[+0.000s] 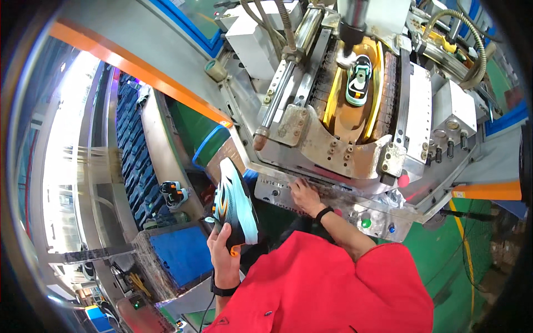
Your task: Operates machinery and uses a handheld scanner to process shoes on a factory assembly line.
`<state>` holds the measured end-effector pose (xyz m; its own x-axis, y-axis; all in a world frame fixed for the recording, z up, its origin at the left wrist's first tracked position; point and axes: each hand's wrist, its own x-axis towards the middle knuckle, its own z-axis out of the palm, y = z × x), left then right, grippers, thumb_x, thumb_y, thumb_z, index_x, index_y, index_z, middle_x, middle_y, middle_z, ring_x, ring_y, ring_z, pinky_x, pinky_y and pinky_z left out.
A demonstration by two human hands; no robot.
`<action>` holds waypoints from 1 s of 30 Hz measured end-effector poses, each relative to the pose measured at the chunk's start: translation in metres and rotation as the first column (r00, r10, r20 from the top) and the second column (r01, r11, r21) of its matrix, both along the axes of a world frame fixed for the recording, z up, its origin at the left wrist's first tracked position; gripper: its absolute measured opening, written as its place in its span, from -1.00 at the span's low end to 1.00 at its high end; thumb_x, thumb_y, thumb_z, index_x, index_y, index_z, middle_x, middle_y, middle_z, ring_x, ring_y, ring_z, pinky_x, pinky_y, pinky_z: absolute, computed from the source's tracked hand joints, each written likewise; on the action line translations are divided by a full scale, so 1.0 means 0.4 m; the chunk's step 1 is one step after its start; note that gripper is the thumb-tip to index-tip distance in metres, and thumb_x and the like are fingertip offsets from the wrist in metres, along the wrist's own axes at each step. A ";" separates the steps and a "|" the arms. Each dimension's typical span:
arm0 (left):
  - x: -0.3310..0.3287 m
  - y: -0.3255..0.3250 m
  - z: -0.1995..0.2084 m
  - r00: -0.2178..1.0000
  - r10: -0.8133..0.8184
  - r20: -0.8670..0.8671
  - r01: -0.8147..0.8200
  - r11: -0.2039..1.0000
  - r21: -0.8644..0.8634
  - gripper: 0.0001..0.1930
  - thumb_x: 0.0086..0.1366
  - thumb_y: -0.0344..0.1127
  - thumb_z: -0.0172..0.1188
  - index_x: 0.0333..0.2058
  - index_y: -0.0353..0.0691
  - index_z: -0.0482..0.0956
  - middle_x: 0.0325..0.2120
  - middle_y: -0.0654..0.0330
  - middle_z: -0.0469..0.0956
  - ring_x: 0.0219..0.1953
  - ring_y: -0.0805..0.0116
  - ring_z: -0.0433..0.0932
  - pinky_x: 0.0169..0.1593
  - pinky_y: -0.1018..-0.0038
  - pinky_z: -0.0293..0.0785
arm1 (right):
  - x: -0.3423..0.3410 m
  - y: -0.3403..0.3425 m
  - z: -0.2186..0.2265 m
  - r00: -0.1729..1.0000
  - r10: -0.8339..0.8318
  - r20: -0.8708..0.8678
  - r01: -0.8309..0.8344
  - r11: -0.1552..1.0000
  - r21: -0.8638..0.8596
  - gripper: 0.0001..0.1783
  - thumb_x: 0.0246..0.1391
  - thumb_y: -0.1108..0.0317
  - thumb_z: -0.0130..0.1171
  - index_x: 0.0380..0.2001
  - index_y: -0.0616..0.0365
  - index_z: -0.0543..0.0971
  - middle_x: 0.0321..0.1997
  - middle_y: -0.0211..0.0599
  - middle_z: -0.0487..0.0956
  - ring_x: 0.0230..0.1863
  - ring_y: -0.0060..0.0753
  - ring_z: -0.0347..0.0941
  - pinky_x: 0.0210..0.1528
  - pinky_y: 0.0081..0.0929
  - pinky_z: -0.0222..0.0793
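Upright in my left hand (223, 258) is a sneaker (236, 202), pale blue, white and black with orange accents. My fingers grip it around the heel end, and its toe points up. My right hand (305, 198) rests on the metal control panel (344, 213) at the front of the machine, its fingers bent and apart, holding nothing I can see. Whether a button lies under the fingertips is hidden. Inside the machine, another shoe (359, 80) sits between yellow side pads (376, 105), below a dark vertical press rod (353, 25).
On the left runs a conveyor (133, 150) with a dark ridged belt; a shoe (174, 193) lies on its near ledge. A blue-topped box (179, 254) stands at its end. Green (366, 223) and blue (392, 228) buttons are right of my right hand. Metal cylinders (277, 94) flank the press.
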<state>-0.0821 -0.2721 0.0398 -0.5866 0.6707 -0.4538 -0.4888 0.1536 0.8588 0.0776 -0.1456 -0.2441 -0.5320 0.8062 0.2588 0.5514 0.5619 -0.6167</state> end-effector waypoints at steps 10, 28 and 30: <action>-0.008 -0.001 -0.042 0.996 0.086 0.015 -0.087 0.995 0.044 -0.77 0.26 -0.37 0.19 -0.13 -0.30 0.54 -0.30 0.19 0.63 -0.35 0.37 0.66 -0.34 0.46 0.59 | 0.306 0.669 1.020 0.699 -0.108 -0.707 0.634 0.553 0.541 -0.48 0.01 0.35 0.35 0.02 0.32 0.43 -0.08 -0.21 0.54 -0.10 -0.35 0.49 -0.05 -0.41 0.39; 0.092 -0.162 -0.036 0.986 0.162 0.050 -0.165 0.983 0.080 -0.63 0.24 -0.44 0.19 0.02 -0.40 0.47 -0.15 0.13 0.59 -0.18 0.31 0.62 -0.09 0.40 0.57 | 0.392 1.086 1.026 0.738 -0.118 -0.664 0.238 0.967 0.093 -0.64 -0.08 0.40 0.30 -0.16 0.29 0.56 -0.36 -0.33 0.57 -0.39 -0.46 0.47 -0.36 -0.47 0.42; 0.095 -0.206 -0.035 0.980 0.195 0.047 -0.198 0.978 0.065 -0.62 0.22 -0.45 0.22 0.02 -0.43 0.46 -0.15 0.12 0.57 -0.15 0.30 0.60 -0.05 0.41 0.55 | 0.472 1.121 1.052 0.870 -0.358 -0.339 0.406 0.910 0.081 -0.70 0.14 0.33 0.24 -0.11 0.28 0.56 -0.15 -0.23 0.59 -0.14 -0.39 0.50 -0.15 -0.44 0.44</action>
